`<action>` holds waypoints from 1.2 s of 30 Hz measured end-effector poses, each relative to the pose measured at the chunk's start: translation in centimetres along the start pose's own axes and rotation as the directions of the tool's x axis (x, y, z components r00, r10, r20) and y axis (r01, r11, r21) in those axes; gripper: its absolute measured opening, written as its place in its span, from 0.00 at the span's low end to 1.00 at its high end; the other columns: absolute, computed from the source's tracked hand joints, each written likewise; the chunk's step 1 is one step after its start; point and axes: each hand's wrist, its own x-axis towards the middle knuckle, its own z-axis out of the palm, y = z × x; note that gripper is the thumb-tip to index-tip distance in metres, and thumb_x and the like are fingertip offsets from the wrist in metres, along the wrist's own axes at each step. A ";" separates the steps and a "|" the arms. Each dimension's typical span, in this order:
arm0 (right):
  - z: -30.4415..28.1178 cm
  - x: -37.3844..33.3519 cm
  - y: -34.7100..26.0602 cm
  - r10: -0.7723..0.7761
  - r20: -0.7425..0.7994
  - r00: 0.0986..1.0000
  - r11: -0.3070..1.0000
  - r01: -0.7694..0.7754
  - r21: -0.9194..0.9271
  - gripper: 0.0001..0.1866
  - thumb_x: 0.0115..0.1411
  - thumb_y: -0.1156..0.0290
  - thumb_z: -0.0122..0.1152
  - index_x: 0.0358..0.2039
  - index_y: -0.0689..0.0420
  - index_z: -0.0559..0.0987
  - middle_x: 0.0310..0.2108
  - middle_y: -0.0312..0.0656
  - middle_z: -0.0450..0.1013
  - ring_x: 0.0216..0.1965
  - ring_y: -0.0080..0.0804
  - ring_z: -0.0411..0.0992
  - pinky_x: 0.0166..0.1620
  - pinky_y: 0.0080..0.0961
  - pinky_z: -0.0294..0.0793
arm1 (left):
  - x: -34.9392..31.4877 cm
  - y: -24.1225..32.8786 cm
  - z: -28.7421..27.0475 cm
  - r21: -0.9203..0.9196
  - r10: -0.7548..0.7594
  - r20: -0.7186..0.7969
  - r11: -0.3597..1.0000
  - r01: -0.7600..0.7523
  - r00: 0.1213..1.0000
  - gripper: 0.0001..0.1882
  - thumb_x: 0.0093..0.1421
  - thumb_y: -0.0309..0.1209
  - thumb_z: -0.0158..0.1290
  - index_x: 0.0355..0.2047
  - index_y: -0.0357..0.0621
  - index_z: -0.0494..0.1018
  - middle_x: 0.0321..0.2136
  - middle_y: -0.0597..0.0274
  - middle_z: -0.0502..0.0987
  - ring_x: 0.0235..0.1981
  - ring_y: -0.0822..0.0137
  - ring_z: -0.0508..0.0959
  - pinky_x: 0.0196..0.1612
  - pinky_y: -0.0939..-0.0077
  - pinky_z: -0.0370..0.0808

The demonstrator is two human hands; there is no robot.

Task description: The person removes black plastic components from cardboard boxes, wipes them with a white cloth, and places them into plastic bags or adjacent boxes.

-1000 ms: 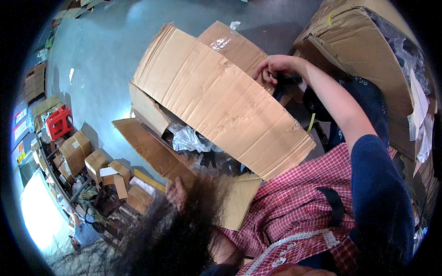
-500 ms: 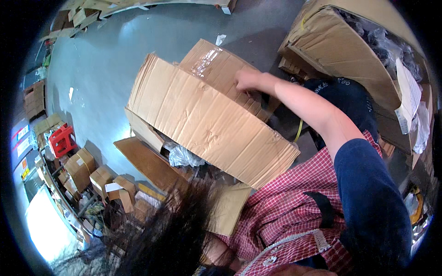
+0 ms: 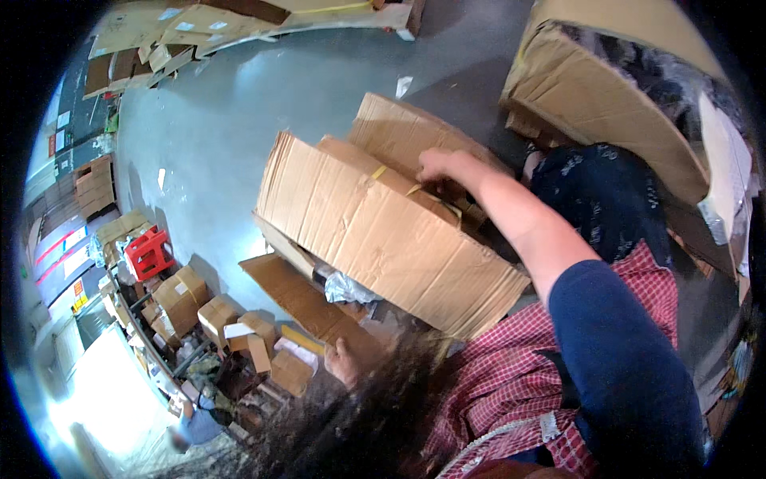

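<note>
A large open cardboard box (image 3: 383, 231) stands tilted in front of me, its broad side panel facing me. Over its opening, my right hand (image 3: 440, 168) has its fingers curled closed at a yellow strap (image 3: 413, 190) that lies across the inner cardboard. Behind that hand rises the far flap (image 3: 399, 128). At the lower left, my left hand (image 3: 343, 366) shows its thumb at the end of a brown cardboard flap (image 3: 299, 299); its other fingers are partly hidden by dark hair. Clear plastic wrap (image 3: 349, 288) shows between the flap and the box.
At the right stands another open carton (image 3: 606, 112) with dark, plastic-wrapped contents. Smaller boxes (image 3: 179, 299) and a red plastic stool (image 3: 149, 253) line the left side. Flattened cardboard (image 3: 231, 28) lies along the far edge. Another person (image 3: 199, 423) is at the lower left.
My right hand has lifted off the far flap, and a yellow strap now shows by its fingers. My left hand has come into view. The far flap stands farther from the near panel.
</note>
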 end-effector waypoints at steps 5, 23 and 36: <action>-0.6 0.3 -3.6 0.210 -0.129 0.969 0.977 -0.202 0.073 0.24 0.53 0.53 0.57 0.42 0.60 0.82 0.45 0.53 0.78 0.46 0.49 0.77 0.47 0.41 0.75 | 1.0 3.6 -0.2 -0.235 -0.111 0.049 0.965 0.120 0.993 0.21 0.61 0.43 0.55 0.30 0.30 0.75 0.25 0.43 0.77 0.30 0.48 0.75 0.37 0.55 0.70; -8.2 -22.5 -17.0 -0.100 0.156 0.983 0.926 0.034 0.376 0.33 0.51 0.36 0.63 0.30 0.60 0.83 0.21 0.35 0.74 0.23 0.27 0.72 0.24 0.25 0.67 | 1.8 4.2 -2.0 0.141 -0.168 0.184 0.980 0.143 0.968 0.22 0.58 0.46 0.55 0.22 0.36 0.77 0.24 0.42 0.78 0.29 0.42 0.79 0.37 0.51 0.75; -9.0 -36.5 -14.4 -0.152 -0.191 0.970 0.952 0.092 -0.291 0.30 0.52 0.47 0.63 0.15 0.68 0.76 0.16 0.60 0.68 0.21 0.55 0.73 0.27 0.43 0.71 | 0.6 13.2 -8.7 -0.026 0.162 -0.068 0.986 -0.164 0.984 0.15 0.57 0.37 0.55 0.20 0.38 0.75 0.24 0.48 0.77 0.29 0.43 0.78 0.34 0.49 0.73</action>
